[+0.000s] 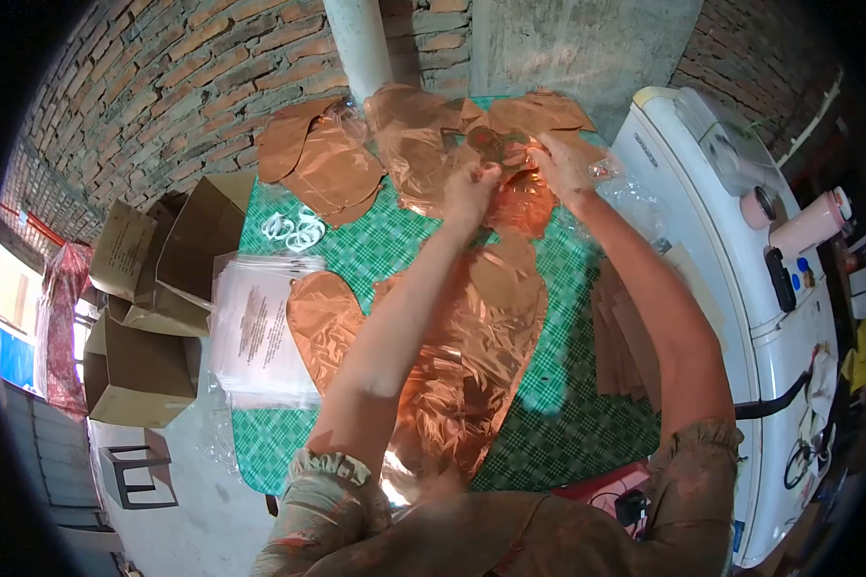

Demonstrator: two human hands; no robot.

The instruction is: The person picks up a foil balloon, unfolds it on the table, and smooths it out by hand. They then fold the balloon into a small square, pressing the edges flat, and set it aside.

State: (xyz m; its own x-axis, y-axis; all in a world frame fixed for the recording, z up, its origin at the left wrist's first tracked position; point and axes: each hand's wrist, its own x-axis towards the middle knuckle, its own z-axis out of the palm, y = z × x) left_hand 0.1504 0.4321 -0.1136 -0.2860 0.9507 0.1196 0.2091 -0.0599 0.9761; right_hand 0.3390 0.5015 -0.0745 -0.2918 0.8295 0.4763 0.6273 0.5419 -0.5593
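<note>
A table under a green checked cloth carries it all. Copper foils lie spread along its far end, overlapping, and one big foil stretches toward the near edge. At left sit white rings and a stack of printed bags — partly over the edge. At right lie brown sheets and, farther back, what looks like clear plastic — shadow and glare blur it.
</note>
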